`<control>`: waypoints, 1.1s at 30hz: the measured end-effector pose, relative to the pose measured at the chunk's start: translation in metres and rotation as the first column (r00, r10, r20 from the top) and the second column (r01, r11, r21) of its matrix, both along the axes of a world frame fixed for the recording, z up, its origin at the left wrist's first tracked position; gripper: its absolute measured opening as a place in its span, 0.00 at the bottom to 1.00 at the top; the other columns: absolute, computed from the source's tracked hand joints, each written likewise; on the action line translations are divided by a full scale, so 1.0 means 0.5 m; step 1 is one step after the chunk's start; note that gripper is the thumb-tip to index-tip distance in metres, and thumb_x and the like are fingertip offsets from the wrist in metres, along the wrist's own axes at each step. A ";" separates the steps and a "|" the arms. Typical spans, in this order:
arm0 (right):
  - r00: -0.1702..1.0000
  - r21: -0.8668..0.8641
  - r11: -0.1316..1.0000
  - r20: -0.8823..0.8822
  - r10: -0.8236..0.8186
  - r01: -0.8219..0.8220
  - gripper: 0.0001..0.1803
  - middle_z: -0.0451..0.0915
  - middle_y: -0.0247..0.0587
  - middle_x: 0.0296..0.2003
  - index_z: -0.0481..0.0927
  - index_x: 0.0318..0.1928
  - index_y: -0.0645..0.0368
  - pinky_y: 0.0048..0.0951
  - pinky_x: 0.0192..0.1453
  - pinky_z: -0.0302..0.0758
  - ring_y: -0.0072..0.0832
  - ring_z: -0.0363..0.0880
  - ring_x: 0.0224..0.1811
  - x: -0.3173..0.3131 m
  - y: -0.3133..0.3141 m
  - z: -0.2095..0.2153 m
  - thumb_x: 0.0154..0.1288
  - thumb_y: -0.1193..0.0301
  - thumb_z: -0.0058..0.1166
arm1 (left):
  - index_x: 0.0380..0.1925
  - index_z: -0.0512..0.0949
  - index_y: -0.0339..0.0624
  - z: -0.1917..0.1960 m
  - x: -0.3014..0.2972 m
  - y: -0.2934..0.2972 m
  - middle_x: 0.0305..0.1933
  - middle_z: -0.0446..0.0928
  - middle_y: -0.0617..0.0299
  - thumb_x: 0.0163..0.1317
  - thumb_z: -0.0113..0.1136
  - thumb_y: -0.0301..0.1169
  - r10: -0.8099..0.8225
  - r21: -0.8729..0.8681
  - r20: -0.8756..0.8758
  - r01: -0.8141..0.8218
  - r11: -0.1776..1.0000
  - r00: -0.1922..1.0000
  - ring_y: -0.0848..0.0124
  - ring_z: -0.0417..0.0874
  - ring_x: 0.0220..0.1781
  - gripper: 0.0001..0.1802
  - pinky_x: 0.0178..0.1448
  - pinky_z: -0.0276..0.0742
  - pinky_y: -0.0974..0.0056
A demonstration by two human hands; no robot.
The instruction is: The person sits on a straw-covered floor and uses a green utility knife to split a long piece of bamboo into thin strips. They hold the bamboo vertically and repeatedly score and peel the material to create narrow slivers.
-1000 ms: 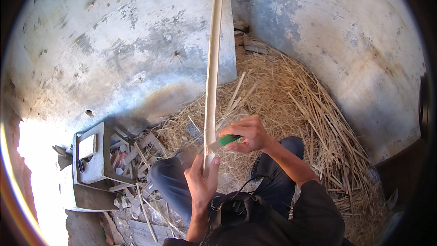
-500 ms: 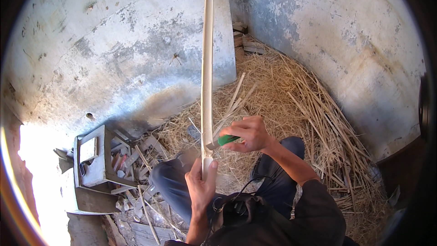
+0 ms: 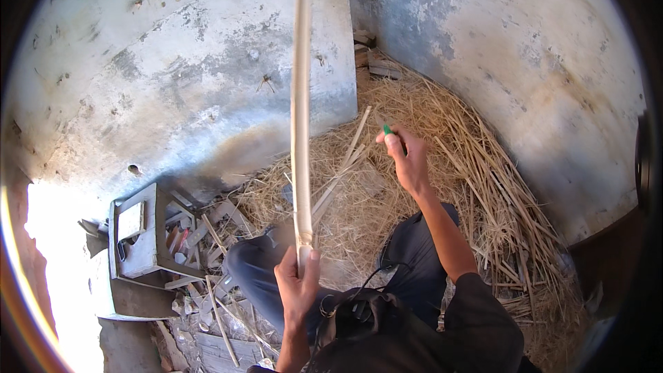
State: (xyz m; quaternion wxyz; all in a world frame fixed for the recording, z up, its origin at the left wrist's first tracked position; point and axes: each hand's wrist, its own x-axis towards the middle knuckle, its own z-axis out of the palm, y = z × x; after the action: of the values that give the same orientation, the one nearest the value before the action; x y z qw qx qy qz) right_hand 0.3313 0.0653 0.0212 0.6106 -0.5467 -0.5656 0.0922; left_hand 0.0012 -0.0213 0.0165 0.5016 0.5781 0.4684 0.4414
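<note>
A long, pale split bamboo strip [image 3: 301,131] stands up in front of me, its hollow face toward me and a node near its lower end. My left hand [image 3: 297,282] is closed round that lower end, thumb along the edge. Off to the right of the strip, my right hand [image 3: 407,155] grips a knife [image 3: 387,128] by its green handle. The knife's blade points up and away, thin and hard to make out against the shavings. Knife and bamboo are apart.
Straw-like shavings [image 3: 414,107] cover the floor ahead, with thin strips [image 3: 497,193] heaped along the right wall. A worn wooden stool-like box [image 3: 141,235] lies at the left among scraps. Stained walls [image 3: 207,62] rise behind. My bent legs [image 3: 259,273] are beneath my hands.
My right hand has drawn the knife off the bamboo, moving up and to the right. The bamboo strip has shifted slightly left, with my left hand still round its lower end.
</note>
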 end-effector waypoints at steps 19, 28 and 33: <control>0.757 0.029 0.844 0.459 0.465 -0.536 0.20 0.91 0.32 0.32 0.91 0.44 0.51 0.32 0.31 0.83 0.30 0.91 0.28 -0.129 -0.036 -0.009 0.69 0.48 0.73 | 0.40 0.83 0.33 0.016 0.055 0.017 0.22 0.79 0.64 0.72 0.75 0.29 0.088 0.186 -0.227 -0.046 0.981 0.970 0.83 0.73 0.25 0.11 0.30 0.70 0.68; 0.772 0.105 0.897 0.559 0.303 -0.429 0.20 0.87 0.24 0.27 0.92 0.42 0.44 0.30 0.26 0.75 0.25 0.82 0.21 -0.123 -0.040 -0.005 0.65 0.44 0.75 | 0.45 0.84 0.31 0.020 0.054 0.009 0.25 0.81 0.66 0.74 0.70 0.28 0.010 0.061 -0.117 -0.003 0.998 0.993 0.84 0.72 0.30 0.10 0.33 0.71 0.69; 0.761 0.146 0.910 0.608 0.226 -0.387 0.21 0.84 0.21 0.25 0.93 0.41 0.41 0.29 0.23 0.70 0.24 0.74 0.17 -0.117 -0.035 -0.012 0.63 0.40 0.73 | 0.49 0.85 0.30 0.014 0.044 0.008 0.26 0.80 0.69 0.75 0.68 0.29 -0.031 -0.023 -0.111 0.028 0.999 0.993 0.84 0.72 0.31 0.11 0.33 0.70 0.69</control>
State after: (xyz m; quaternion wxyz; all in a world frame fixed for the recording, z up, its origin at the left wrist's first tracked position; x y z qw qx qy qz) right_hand 0.2727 0.0479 0.0153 0.4524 -0.3617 -0.8133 -0.0547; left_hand 0.0232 -0.0173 0.0234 0.4872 0.6033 0.4920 0.3958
